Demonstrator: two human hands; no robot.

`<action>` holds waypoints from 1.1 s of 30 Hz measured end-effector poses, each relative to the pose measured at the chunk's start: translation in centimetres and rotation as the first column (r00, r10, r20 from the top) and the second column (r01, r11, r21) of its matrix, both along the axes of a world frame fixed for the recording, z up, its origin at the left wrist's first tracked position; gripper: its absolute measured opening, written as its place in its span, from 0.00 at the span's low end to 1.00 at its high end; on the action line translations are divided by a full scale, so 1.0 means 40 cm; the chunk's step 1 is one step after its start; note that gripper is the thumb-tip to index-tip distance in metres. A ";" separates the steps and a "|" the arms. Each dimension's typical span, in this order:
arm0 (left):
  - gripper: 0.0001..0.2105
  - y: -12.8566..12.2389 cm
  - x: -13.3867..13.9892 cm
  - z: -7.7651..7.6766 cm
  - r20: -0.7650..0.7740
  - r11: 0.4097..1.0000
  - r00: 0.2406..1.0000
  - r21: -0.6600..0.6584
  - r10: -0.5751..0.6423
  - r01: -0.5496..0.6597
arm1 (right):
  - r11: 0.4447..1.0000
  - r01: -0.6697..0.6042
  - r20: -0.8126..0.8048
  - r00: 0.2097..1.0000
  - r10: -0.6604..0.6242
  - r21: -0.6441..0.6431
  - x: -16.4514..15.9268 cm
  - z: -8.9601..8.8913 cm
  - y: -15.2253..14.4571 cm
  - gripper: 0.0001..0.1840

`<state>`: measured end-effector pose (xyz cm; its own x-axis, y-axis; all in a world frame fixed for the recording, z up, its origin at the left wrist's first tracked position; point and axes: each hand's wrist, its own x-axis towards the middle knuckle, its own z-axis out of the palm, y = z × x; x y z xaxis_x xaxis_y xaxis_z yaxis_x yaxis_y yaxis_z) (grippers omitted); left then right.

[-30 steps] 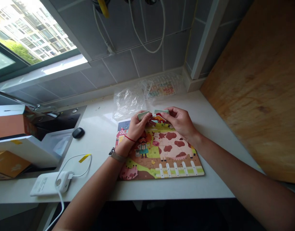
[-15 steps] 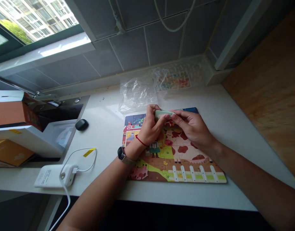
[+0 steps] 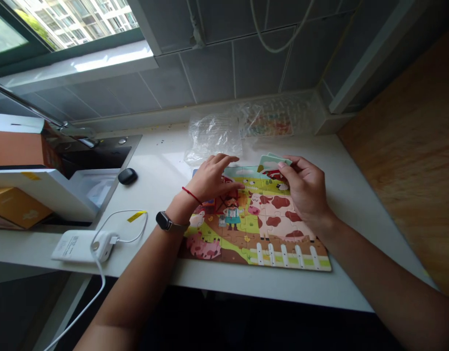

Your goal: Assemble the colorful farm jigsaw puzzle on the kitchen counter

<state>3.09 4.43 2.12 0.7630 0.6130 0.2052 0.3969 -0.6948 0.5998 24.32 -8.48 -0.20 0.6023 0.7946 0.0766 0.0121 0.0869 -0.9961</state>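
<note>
A farm jigsaw puzzle [image 3: 274,222] lies flat on the white counter, showing a spotted cow, a farmer, a pig and a white fence. My right hand [image 3: 308,187] pinches a few thin illustrated cards [image 3: 270,166], pale green with some red, above the puzzle's upper right part. They overlap in a slight fan, and I cannot tell exactly how many there are. Over the upper left part hovers my left hand [image 3: 214,178], fingers apart and holding nothing. It hides part of the red barn picture. A watch and a red string circle that wrist.
Crumpled clear plastic packaging [image 3: 213,139] and a bagged picture sheet [image 3: 272,124] lie behind the puzzle. To the left are a black mouse-like case [image 3: 127,176], a white power bank [image 3: 83,245] with a cable, and boxes [image 3: 17,151] by the sink [image 3: 116,153].
My left hand has let go of the cards and moved left, its fingers opening. My right hand keeps the cards, now tilted and fanned further right. The view has shifted slightly.
</note>
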 end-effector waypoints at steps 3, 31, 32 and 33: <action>0.40 -0.010 0.005 -0.013 0.029 0.993 0.996 -0.076 -0.085 0.087 | 0.999 0.053 0.052 0.997 -0.053 0.001 0.010 0.001 -0.002 0.13; 0.36 -0.024 0.035 -0.033 -0.093 0.987 0.984 0.025 -0.154 0.157 | 0.995 -0.065 -0.449 0.889 0.091 0.072 0.055 0.047 0.015 0.12; 0.36 -0.024 0.036 -0.036 -0.073 0.987 0.985 0.031 -0.155 0.158 | 0.995 -0.074 -0.441 0.892 0.099 0.073 0.052 0.047 0.015 0.12; 0.35 -0.024 0.036 -0.039 -0.051 0.986 0.986 0.040 -0.158 0.160 | 0.993 -0.085 -0.433 0.894 0.110 0.076 0.049 0.048 0.014 0.12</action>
<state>4.55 3.46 0.55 0.8595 0.4742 0.1908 0.3063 -0.7766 0.5506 26.29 -7.92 1.70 0.5046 0.8532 -0.1321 -0.4338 0.1183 -0.8932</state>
